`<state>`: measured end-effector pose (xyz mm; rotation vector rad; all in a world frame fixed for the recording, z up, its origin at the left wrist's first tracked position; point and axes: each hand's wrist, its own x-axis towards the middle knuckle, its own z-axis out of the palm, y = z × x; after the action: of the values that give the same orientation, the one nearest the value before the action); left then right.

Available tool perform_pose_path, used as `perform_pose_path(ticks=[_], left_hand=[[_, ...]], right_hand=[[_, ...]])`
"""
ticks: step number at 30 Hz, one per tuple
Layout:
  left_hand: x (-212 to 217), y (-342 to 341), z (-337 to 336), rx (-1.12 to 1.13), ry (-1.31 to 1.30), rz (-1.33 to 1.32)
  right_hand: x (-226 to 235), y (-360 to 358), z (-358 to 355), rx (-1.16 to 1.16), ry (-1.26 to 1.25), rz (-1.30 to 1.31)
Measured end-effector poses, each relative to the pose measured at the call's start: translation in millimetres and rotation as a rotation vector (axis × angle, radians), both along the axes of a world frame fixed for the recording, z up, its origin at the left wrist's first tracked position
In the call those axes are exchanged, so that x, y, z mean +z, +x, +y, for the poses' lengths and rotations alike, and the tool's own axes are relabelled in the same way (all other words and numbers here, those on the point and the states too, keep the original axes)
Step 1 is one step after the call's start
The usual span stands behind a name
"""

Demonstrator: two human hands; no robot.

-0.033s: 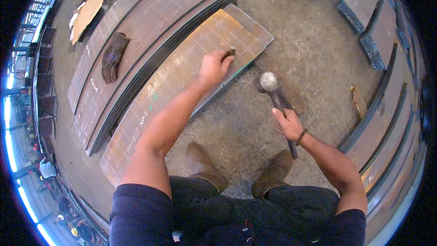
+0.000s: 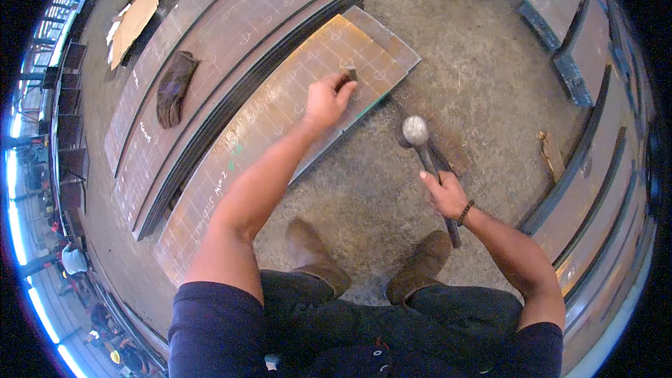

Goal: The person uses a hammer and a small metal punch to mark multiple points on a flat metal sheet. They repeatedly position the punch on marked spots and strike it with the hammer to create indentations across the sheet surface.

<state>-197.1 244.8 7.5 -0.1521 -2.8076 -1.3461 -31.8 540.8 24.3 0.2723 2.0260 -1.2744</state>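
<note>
- One limp, dark brown fabric bundle, probably a work glove, lies on the stacked, chalk-lined steel plates at your left.
- Beside them, the long, rust-brown steel plate with a chalk grid; long axis from lower left, near you, to upper right.
- Your left hand, over this plate: thumb and fingers pinched on a short, dark, stubby tool.
- The tool has just shifted slightly away and leftward, closer to a chalk circle; its placement is apparently being adjusted. Its exact axis and any plate contact cannot be told.
- The heavy hammer with a round, silvery metal head, right of the plate: head away from you, handle slanting rightward toward you; shifted marginally nearer.
- Your right hand, wrapped around the hammer's dark handle.
</note>
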Motion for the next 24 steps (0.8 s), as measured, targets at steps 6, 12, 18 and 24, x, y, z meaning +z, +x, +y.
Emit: perform_pose_path(ticks=[6,12,18,24], left_hand=[[9,-30,0,0.068,0.272,-0.257],[10,-33,20,0.005,0.151,-0.291],[14,-40,37,-0.026,-0.013,-0.177],[15,-44,44,-0.005,-0.109,-0.198]], right_hand=[[-36,24,22,0.110,0.132,-0.285],[-43,30,19,0.222,0.184,-0.261],[-56,30,27,0.232,0.170,-0.270],[-62,31,31,0.249,0.189,-0.256]])
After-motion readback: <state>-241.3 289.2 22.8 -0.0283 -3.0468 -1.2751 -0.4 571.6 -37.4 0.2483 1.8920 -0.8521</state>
